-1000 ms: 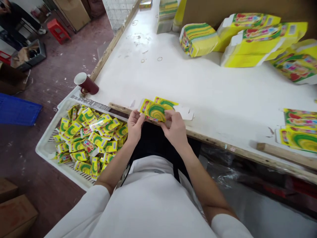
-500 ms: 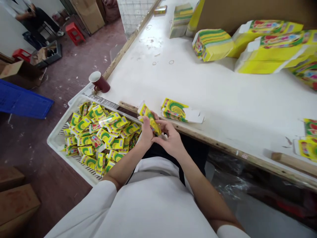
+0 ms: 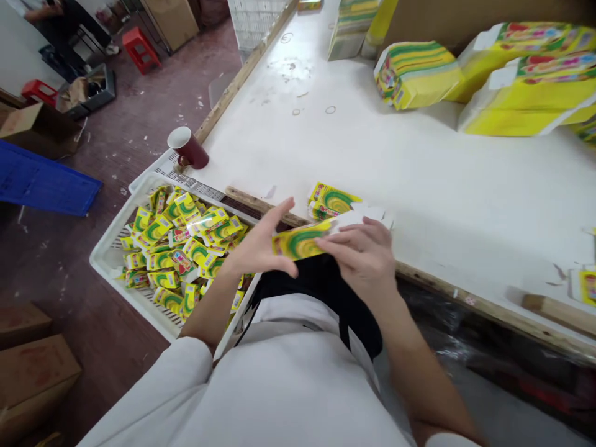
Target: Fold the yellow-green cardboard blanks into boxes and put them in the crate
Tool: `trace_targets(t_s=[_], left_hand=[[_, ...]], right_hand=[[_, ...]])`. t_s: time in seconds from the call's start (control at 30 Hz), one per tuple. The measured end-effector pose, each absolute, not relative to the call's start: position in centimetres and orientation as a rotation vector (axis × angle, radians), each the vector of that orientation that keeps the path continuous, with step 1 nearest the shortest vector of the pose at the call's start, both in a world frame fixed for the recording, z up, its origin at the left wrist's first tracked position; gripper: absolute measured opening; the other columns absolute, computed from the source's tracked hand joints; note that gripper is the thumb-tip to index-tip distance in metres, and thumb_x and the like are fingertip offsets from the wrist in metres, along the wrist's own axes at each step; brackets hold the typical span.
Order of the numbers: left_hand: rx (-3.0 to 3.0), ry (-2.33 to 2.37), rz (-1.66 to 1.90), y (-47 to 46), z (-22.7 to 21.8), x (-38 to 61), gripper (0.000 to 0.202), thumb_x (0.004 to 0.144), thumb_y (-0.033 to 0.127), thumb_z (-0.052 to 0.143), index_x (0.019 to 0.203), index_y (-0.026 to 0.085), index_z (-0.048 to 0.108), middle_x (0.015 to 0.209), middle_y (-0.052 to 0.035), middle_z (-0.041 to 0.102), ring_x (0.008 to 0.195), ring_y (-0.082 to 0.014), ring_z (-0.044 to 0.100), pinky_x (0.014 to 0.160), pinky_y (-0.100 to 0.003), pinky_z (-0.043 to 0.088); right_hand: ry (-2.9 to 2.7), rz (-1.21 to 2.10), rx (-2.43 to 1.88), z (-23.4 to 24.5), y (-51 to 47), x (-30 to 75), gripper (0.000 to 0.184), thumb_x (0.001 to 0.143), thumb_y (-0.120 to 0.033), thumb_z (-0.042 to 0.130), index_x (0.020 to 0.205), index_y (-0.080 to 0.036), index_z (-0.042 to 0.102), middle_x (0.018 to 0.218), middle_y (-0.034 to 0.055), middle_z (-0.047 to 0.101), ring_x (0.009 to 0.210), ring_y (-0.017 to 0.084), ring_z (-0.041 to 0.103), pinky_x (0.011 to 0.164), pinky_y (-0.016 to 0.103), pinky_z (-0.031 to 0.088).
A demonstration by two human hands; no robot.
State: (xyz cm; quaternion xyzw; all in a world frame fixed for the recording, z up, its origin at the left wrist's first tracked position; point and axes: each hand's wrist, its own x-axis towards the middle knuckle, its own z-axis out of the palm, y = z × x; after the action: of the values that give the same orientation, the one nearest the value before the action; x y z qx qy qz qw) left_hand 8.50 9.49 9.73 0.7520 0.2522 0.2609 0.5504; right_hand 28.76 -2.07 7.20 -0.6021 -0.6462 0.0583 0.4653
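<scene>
My right hand (image 3: 370, 261) grips a yellow and green printed carton (image 3: 300, 241), with its white flaps toward the fingers. It is held over the table's front edge, above my lap. My left hand (image 3: 254, 248) is open at the carton's other end, thumb and fingers spread around it; whether it touches the carton I cannot tell. Just behind, one or more similar cartons (image 3: 333, 197) lie on the white table (image 3: 261, 149). Left of my lap stands a white plastic basket (image 3: 109, 273) holding many small closed boxes (image 3: 158, 231) of the same print.
A maroon mug (image 3: 193, 151) stands at the table's left corner. Stacks of flat cartons (image 3: 419, 74) line the back right. A wooden strip (image 3: 242, 197) edges the table. Red stools (image 3: 139, 49), cardboard boxes (image 3: 40, 375) and a seated person (image 3: 60, 28) are on the left.
The small box that both hands were folding is no longer in them. My right hand now holds another carton, and my left hand has moved left and opened. The view has shifted slightly.
</scene>
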Motion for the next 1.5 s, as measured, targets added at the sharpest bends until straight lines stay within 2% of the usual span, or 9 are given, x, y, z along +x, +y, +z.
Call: trace_targets(t_s=[0.1,0.2,0.4,0.53,0.63,0.77,0.87,1.03,1.5], left_hand=[[1.958,0.722,0.353,8.2,9.4,9.8,0.081,0.064,0.048,0.084,0.131,0.019,0.050,0.123,-0.0138,0.065,0.113,-0.0347,0.064,0.097,-0.046,0.050],[2.025,0.835,0.413,6.8,8.1,10.7,0.072,0.071,0.037,0.078,0.132,0.018,0.044,0.115,-0.0106,0.066,0.103,-0.0298,0.067,0.088,-0.040,0.053],[2.252,0.652,0.575,5.2,6.6,10.8,0.081,0.073,0.023,0.073,0.142,0.027,0.029,0.135,-0.0110,0.054,0.123,-0.0285,0.057,0.096,-0.038,0.050],[2.295,0.650,0.595,5.1,6.4,10.7,0.059,0.071,0.020,0.070,0.123,0.027,0.042,0.115,-0.0069,0.058,0.105,-0.0252,0.063,0.082,-0.035,0.053],[2.246,0.670,0.547,5.6,6.2,10.7,0.067,0.070,0.019,0.068,0.128,0.025,0.036,0.113,-0.0073,0.057,0.093,-0.0226,0.065,0.076,-0.034,0.053],[2.181,0.628,0.572,6.2,6.1,10.8,0.101,0.065,0.014,0.070,0.146,0.022,0.009,0.128,-0.0157,0.048,0.108,-0.0261,0.060,0.086,-0.037,0.053],[2.234,0.739,0.580,6.6,6.7,10.6,0.092,0.062,0.012,0.071,0.142,0.020,0.025,0.124,-0.0140,0.048,0.113,-0.0284,0.056,0.093,-0.041,0.051],[2.337,0.807,0.512,7.4,7.9,9.6,0.060,0.065,0.021,0.076,0.120,0.021,0.052,0.115,-0.0091,0.062,0.108,-0.0268,0.062,0.093,-0.039,0.051],[2.426,0.926,0.508,6.8,7.7,8.6,0.065,0.069,0.028,0.077,0.127,0.022,0.049,0.117,-0.0075,0.068,0.107,-0.0250,0.067,0.095,-0.037,0.051]], right_hand=[[-1.526,0.159,-1.501,7.5,-1.9,27.3,0.028,0.088,-0.037,0.065,0.116,-0.042,0.068,0.122,0.0016,0.069,0.126,0.030,0.055,0.117,0.062,0.027],[-1.216,0.354,-1.510,7.1,-1.6,26.4,0.067,0.085,-0.053,0.065,0.144,-0.029,0.045,0.152,0.0110,0.044,0.143,0.035,0.039,0.114,0.061,0.034],[-0.953,1.258,-1.108,5.1,-1.0,25.5,0.049,0.091,-0.052,0.057,0.135,-0.028,0.055,0.124,0.0083,0.070,0.114,0.026,0.067,0.096,0.046,0.057],[-0.884,1.250,-1.002,4.3,-1.2,25.2,0.072,0.084,-0.065,0.060,0.143,-0.026,0.047,0.134,0.0122,0.064,0.119,0.028,0.065,0.102,0.049,0.053],[-1.062,1.067,-1.030,4.6,-1.7,25.4,0.083,0.084,-0.061,0.064,0.152,-0.027,0.033,0.152,0.0132,0.047,0.137,0.030,0.050,0.113,0.051,0.043],[-1.457,0.776,-1.199,5.4,-2.2,25.9,0.046,0.093,-0.027,0.057,0.139,-0.032,0.054,0.156,0.0061,0.043,0.142,0.025,0.043,0.116,0.047,0.039],[-1.407,0.590,-1.274,5.3,-2.2,26.4,0.037,0.092,-0.013,0.051,0.119,-0.030,0.068,0.145,0.0069,0.055,0.132,0.023,0.055,0.110,0.045,0.046],[-1.560,0.630,-1.318,4.8,-2.0,27.2,0.036,0.089,-0.020,0.063,0.124,-0.026,0.066,0.153,0.0117,0.046,0.140,0.028,0.046,0.111,0.050,0.044],[-1.529,0.727,-1.417,5.4,-1.2,26.6,0.021,0.082,-0.019,0.069,0.101,-0.024,0.076,0.148,0.0115,0.052,0.136,0.033,0.050,0.112,0.054,0.041]])
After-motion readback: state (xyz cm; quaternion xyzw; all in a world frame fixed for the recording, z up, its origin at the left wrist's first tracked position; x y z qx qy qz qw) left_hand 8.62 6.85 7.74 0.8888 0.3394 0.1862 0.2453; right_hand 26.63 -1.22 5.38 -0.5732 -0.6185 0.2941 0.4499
